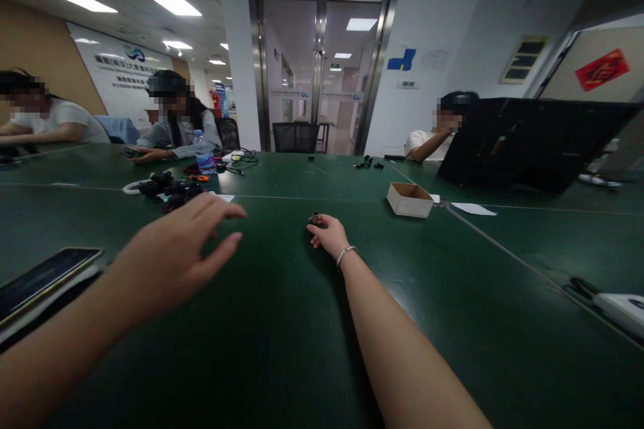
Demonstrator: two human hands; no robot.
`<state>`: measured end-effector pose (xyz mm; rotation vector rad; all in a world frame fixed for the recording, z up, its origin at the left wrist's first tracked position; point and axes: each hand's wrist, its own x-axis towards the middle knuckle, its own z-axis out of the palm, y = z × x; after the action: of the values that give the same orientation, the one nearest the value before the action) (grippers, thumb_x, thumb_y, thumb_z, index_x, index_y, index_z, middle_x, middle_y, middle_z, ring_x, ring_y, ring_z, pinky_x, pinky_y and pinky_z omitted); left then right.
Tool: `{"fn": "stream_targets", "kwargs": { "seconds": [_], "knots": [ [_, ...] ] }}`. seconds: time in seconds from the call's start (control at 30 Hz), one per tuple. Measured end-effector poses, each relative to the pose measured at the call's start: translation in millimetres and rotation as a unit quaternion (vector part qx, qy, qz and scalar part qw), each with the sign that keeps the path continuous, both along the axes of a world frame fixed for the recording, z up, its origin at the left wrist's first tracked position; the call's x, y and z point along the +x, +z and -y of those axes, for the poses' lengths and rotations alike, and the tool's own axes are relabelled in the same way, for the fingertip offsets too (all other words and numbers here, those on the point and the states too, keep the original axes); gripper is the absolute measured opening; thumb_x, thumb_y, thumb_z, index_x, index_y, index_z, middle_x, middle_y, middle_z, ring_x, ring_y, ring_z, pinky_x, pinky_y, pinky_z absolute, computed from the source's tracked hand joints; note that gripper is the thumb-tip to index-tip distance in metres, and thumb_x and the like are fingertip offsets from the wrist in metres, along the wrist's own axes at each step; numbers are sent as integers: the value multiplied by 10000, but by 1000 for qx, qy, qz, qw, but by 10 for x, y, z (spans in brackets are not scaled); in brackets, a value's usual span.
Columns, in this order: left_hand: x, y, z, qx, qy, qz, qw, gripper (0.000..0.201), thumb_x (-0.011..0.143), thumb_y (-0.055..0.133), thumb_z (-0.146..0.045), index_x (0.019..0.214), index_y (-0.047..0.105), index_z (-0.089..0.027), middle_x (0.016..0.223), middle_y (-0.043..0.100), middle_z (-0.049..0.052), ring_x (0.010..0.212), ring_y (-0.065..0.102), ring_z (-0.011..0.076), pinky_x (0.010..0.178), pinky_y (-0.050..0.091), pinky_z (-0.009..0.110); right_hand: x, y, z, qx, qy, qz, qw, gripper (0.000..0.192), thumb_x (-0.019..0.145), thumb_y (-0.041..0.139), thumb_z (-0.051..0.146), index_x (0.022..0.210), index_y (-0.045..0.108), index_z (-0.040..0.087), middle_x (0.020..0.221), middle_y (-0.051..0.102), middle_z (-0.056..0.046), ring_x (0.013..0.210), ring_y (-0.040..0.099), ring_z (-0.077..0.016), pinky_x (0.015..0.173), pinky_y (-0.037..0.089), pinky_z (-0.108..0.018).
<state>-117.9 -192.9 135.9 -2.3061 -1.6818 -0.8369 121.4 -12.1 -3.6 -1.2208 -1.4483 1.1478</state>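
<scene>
Nearest me, the L hand (171, 258) hovers above the green table (282, 348), fingers spread & loose, nothing in it, palm down. A phone (45, 275) lies just off its wrist side, at the table's L edge.

Further out, the R hand (329, 234), bracelet (346, 253) on the wrist, is stretched fwd w/ its fingertips closed round a small dark part (314, 218) that sits on the table at the far tip of the hand. The part is too small to tell its long axis or what it is exactly. It lies straight ahead of the R hand, touching it; the L hand is well apart, off to the L.

Beyond: a pile of black parts & cable (168, 189) past the L fingers, a small cardboard box (409, 200) to the R, a water bottle (204, 151), an open black case (523, 144). Other ppl sit at the far side.
</scene>
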Motion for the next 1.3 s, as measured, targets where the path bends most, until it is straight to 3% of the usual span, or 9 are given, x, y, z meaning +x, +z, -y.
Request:
{"fn": "stream_targets", "kwargs": {
  "seconds": [0.1, 0.2, 0.33, 0.43, 0.57, 0.83, 1.0, 1.3],
  "knots": [
    [498, -132, -683, -38, -70, -33, 996, 360, 801, 521, -356, 1138, 549, -235, 1119, 544, 50, 898, 570, 192, 839, 443, 319, -14, 8, 5, -2, 0, -10, 1000, 195, 768, 644, 115, 953, 584, 126, 805, 605, -22, 399, 555, -54, 349, 458, -127],
    [893, -454, -1290, -92, -104, 38, 990, 418, 792, 544, -291, 1202, 522, -213, 1150, 521, 89, 925, 578, 203, 850, 445, 311, -37, 40, 35, 3, -4, -25, 1000, 154, 774, 621, 96, 918, 579, 128, 753, 584, -1, 381, 545, -53, 331, 443, -122],
    [1125, -897, -1713, -147, -116, 168, 968, 269, 796, 541, -228, 1048, 628, -198, 1044, 570, 94, 898, 585, 197, 830, 460, 301, -51, 63, 45, -2, -13, -27, 1000, 109, 789, 597, 79, 886, 583, 126, 651, 558, 21, 416, 573, -75, 360, 466, -130],
    [1116, -1155, -1808, -147, -102, 296, 938, 186, 789, 532, -163, 927, 655, -181, 933, 610, 71, 812, 590, 167, 780, 478, 294, -47, 52, 15, 4, -36, 4, 999, 119, 777, 620, 70, 885, 606, 118, 605, 557, 24, 423, 574, -80, 399, 493, -142],
    [1008, -1348, -1841, -200, -102, 472, 853, 150, 756, 588, -150, 894, 645, -144, 818, 633, 55, 697, 596, 135, 682, 498, 263, -33, 33, -35, 3, -49, 9, 999, 206, 737, 659, 25, 923, 614, 101, 642, 569, 20, 433, 571, -68, 435, 513, -148],
    [990, -1326, -1863, -239, -136, 563, 780, 173, 722, 679, -173, 885, 653, -123, 802, 656, 55, 713, 618, 120, 800, 519, 305, 67, 95, -42, -25, -28, -136, 990, 171, 793, 594, 20, 934, 630, 110, 651, 560, 14, 522, 589, -70, 533, 555, -152],
    [1011, -1316, -1836, -240, -136, 572, 772, 171, 729, 681, -161, 888, 642, -113, 799, 662, 68, 704, 628, 128, 770, 528, 304, 109, 110, -39, -30, -34, -195, 980, 171, 838, 528, 32, 933, 632, 128, 671, 565, -1, 538, 568, -74, 597, 573, -194],
    [1014, -1417, -1938, -237, -107, 541, 800, 203, 815, 594, -316, 851, 625, -118, 701, 649, 59, 608, 615, 131, 596, 509, 251, 126, 169, 21, -41, -14, -230, 972, 209, 830, 510, -6, 943, 616, 135, 852, 596, -31, 642, 613, -78, 669, 566, -191]
  ]
}}
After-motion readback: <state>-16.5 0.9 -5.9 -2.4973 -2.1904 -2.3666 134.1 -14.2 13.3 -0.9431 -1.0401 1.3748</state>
